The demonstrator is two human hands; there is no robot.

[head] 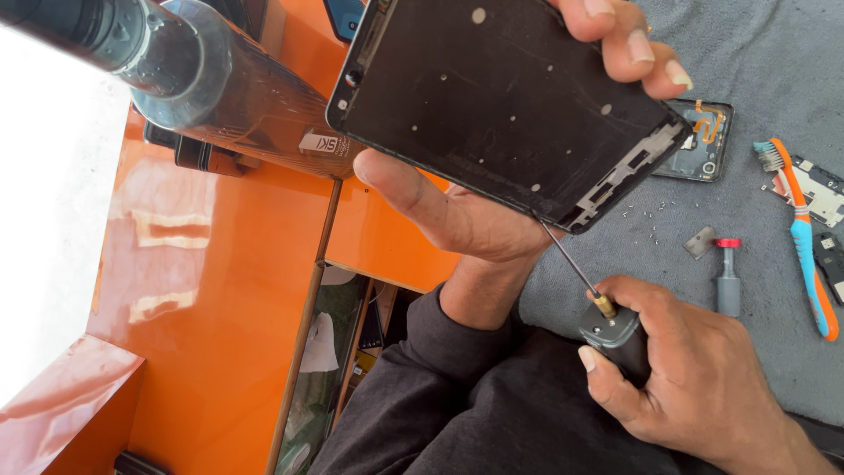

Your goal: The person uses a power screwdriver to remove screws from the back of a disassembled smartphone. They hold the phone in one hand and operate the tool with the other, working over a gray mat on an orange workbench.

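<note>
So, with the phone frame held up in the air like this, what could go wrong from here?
1. The left hand grips the phone frame only at its edges, above the grey cloth; a push from the screwdriver in the right hand might make it slip or drop.
2. The thin tip meets the frame's lower edge at a slant, so it could skid and scratch.
3. The tiny loose screws on the cloth could easily scatter.

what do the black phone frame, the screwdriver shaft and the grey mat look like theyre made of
Phone frame: probably matte black plastic or coated metal; dull surface, moulded cut-outs at the end.
Screwdriver shaft: thin bare steel by its grey sheen, with a brass-coloured collar at the dark handle held in the right hand.
Grey mat: soft cloth, likely towel; fuzzy, creased texture.
</note>
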